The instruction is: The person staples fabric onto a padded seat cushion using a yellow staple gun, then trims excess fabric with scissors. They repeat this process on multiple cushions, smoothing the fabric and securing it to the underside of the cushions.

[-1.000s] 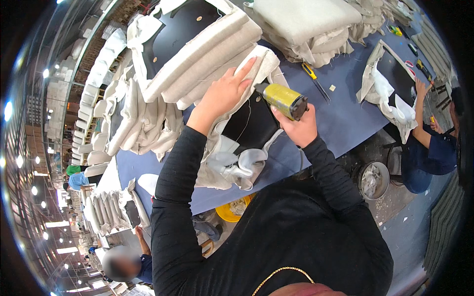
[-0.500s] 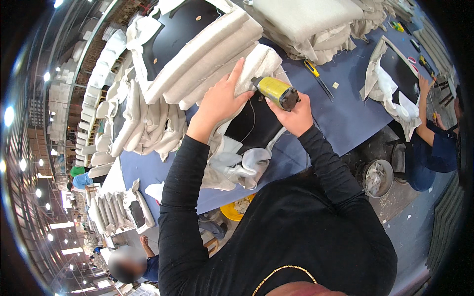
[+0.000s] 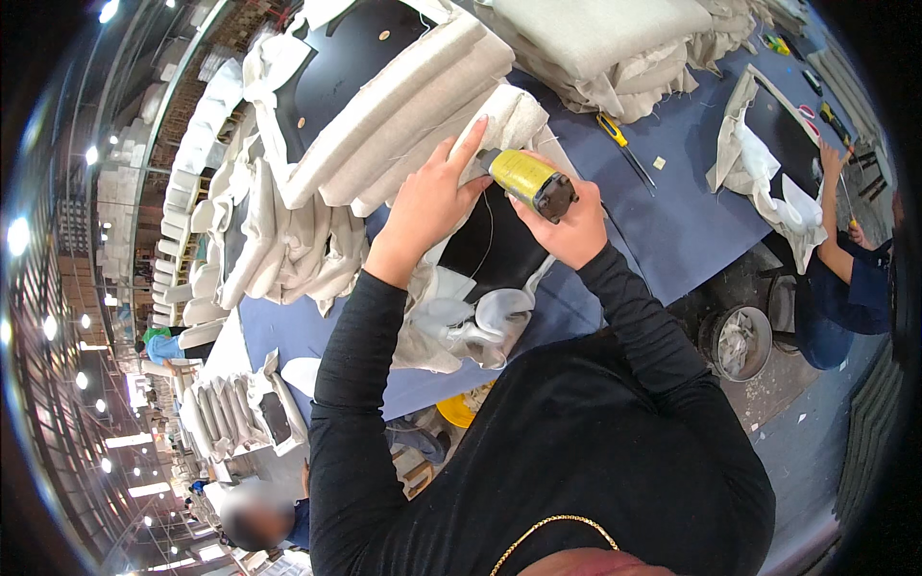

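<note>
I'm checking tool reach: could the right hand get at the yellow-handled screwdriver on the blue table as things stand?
Probably not at once: the right hand is wrapped around a yellow power tool. The screwdriver lies uncovered on the table.

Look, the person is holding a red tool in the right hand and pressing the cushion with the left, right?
Not quite: the tool is yellow with a black end, not red, as the head view shows. The right hand does hold it, and the left hand presses on the beige padded cushion.
</note>
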`<action>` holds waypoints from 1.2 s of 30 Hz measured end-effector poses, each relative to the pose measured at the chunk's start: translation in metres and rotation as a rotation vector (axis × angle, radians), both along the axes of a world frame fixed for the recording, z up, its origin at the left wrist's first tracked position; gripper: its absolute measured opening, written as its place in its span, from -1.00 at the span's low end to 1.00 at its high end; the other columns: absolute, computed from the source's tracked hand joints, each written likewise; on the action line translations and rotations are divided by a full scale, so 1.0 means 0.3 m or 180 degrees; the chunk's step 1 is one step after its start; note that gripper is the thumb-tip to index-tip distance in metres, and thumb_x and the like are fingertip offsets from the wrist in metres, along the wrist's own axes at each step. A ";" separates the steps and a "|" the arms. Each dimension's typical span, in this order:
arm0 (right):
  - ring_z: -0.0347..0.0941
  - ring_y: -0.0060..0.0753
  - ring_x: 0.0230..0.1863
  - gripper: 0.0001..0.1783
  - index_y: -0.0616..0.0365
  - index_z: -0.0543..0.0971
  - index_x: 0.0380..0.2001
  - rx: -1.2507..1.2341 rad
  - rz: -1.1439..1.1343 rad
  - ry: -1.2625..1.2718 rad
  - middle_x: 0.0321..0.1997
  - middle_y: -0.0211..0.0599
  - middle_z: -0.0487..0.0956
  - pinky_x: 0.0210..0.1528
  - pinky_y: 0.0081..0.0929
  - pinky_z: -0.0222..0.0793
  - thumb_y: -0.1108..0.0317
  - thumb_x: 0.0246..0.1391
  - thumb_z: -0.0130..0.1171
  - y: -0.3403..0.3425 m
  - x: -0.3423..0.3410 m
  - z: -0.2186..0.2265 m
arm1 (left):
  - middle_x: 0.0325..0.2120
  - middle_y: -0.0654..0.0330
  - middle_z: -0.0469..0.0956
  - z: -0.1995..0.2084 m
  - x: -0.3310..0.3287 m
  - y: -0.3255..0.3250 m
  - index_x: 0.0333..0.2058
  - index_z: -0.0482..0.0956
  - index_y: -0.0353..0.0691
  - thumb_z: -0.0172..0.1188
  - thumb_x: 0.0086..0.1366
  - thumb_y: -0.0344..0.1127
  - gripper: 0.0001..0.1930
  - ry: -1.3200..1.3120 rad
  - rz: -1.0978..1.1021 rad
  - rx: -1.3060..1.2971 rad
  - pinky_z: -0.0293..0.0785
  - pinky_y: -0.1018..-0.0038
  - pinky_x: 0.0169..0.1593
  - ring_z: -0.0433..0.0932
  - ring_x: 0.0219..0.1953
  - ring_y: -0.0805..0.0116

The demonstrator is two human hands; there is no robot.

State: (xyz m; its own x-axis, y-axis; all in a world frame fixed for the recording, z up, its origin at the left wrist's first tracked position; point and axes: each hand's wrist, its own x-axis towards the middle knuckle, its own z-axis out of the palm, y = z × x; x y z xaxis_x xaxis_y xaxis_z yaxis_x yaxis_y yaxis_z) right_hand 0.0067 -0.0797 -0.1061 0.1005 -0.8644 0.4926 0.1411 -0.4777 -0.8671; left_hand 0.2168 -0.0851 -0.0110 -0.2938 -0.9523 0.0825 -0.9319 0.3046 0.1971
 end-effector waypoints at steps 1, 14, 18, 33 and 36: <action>0.80 -0.19 0.07 -0.39 0.22 0.63 0.27 -0.0009 0.0001 0.0016 0.05 -0.05 0.81 0.12 -0.38 0.64 0.50 0.11 0.48 0.001 0.002 -0.001 | 0.30 -0.22 0.51 -0.015 0.013 -0.002 0.64 0.10 0.29 0.36 0.44 -0.12 -0.11 -0.0018 -0.0025 -0.0092 0.63 -0.09 0.14 0.65 0.09 -0.42; 0.80 -0.12 0.05 -0.35 0.16 0.63 0.28 0.0163 0.0047 0.0244 0.02 0.00 0.80 0.11 -0.32 0.63 0.53 0.06 0.47 0.005 0.015 -0.001 | 0.34 -0.25 0.49 -0.019 0.016 0.002 0.63 0.11 0.35 0.39 0.43 -0.09 -0.10 0.0091 -0.0047 -0.0016 0.65 -0.11 0.15 0.67 0.07 -0.45; 0.79 -0.13 0.10 -0.36 0.18 0.62 0.27 0.0136 0.0154 0.0119 0.07 0.00 0.79 0.13 -0.32 0.63 0.54 0.08 0.47 0.005 0.012 0.011 | 0.39 -0.21 0.48 0.006 0.070 -0.001 0.66 0.04 0.14 0.45 0.38 -0.17 0.00 0.0291 -0.0190 0.0121 0.48 0.03 0.36 0.53 0.32 -0.36; 0.76 -0.22 0.15 -0.32 0.22 0.61 0.31 0.0001 0.0130 0.0019 0.13 -0.06 0.78 0.20 -0.34 0.61 0.56 0.07 0.49 0.061 0.013 0.003 | 0.30 -0.24 0.55 0.025 0.028 0.074 0.62 0.20 0.10 0.39 0.39 -0.27 -0.12 0.0489 0.0020 0.0308 0.47 0.06 0.35 0.54 0.31 -0.33; 0.77 -0.16 0.13 -0.31 0.21 0.61 0.31 -0.0026 0.0118 -0.0003 0.12 -0.04 0.78 0.20 -0.33 0.62 0.57 0.05 0.49 0.066 0.017 0.001 | 0.26 -0.20 0.57 0.022 0.032 0.073 0.62 0.20 0.17 0.39 0.38 -0.25 -0.11 0.0461 -0.0033 0.0217 0.51 0.02 0.28 0.58 0.24 -0.33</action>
State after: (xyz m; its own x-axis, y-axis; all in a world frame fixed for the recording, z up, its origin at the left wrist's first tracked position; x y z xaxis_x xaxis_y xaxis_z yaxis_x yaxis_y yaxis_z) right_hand 0.0119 -0.0599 -0.1059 0.1319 -0.8561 0.4997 0.1595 -0.4792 -0.8631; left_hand 0.2263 -0.0631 -0.0044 -0.2935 -0.9541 0.0599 -0.8890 0.2954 0.3498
